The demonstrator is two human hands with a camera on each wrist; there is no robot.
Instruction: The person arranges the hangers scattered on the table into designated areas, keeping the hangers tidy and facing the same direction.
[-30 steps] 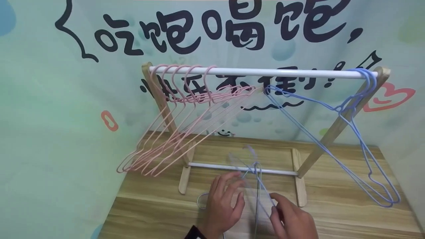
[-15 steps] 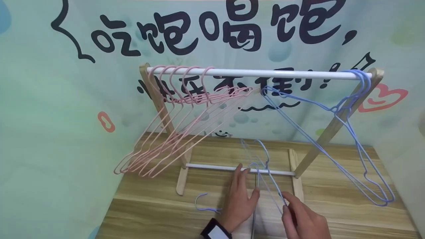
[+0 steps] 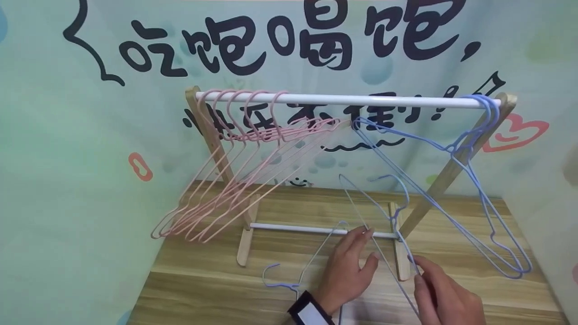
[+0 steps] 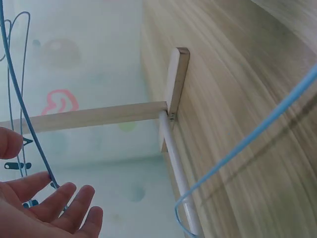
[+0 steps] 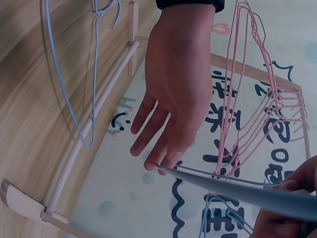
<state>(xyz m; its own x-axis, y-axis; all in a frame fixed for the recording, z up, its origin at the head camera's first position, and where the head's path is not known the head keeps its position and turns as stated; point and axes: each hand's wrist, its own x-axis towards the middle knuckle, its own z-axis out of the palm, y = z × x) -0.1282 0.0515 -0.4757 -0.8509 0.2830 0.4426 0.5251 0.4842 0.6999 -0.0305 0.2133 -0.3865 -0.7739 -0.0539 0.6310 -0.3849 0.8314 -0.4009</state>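
Note:
In the head view my right hand (image 3: 445, 291) pinches a blue wire hanger (image 3: 393, 219) by its side, held above the table with its hook upward. My left hand (image 3: 347, 268), wearing a black watch, reaches across and touches the same hanger's lower wire with its fingertips. The left wrist view shows these fingers (image 4: 74, 206) loosely extended against the wire. Another blue hanger (image 3: 282, 285) lies on the table beside the left hand, partly hidden by it. In the right wrist view the held wire crosses from the right hand (image 5: 292, 203) to the left fingertips.
A rack with a white top rail (image 3: 343, 99) and wooden legs stands behind the hands. Several pink hangers (image 3: 253, 135) hang at its left end, blue hangers (image 3: 478, 153) at its right. Its lower bar (image 3: 293, 228) runs close to the left hand.
Both hands have moved right, the right hand carrying the blue hanger away from the one on the table. The lying hanger is now more exposed.

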